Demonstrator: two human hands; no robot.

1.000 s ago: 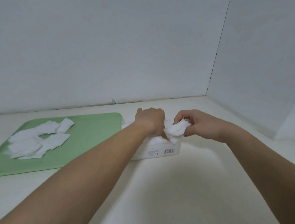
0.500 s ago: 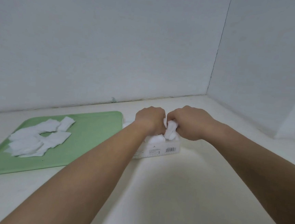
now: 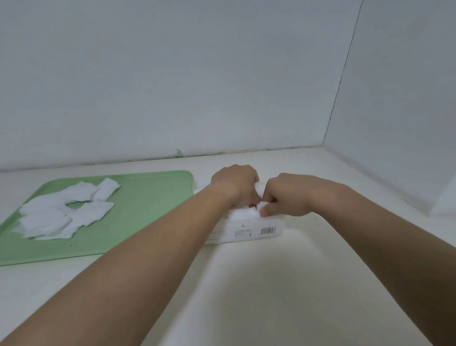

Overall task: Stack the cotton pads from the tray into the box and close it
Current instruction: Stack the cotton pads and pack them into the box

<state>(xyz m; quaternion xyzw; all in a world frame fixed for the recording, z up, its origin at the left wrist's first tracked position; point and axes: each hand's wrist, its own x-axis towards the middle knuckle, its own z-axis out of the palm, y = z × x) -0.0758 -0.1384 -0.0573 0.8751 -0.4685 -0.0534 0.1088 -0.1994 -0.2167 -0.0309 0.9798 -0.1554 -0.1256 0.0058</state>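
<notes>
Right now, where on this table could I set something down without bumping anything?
Free: the table in front of the box, between the forearms, and right of the right hand. The tray is bare on its right half, beside the loose pads. Crowded: the box top, where the left hand and right hand meet over a wad of pads.

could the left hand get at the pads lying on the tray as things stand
Probably yes, once it leaves the box: the left hand is busy there, but the loose pads lie on the green tray to its left, with nothing in between.
</notes>
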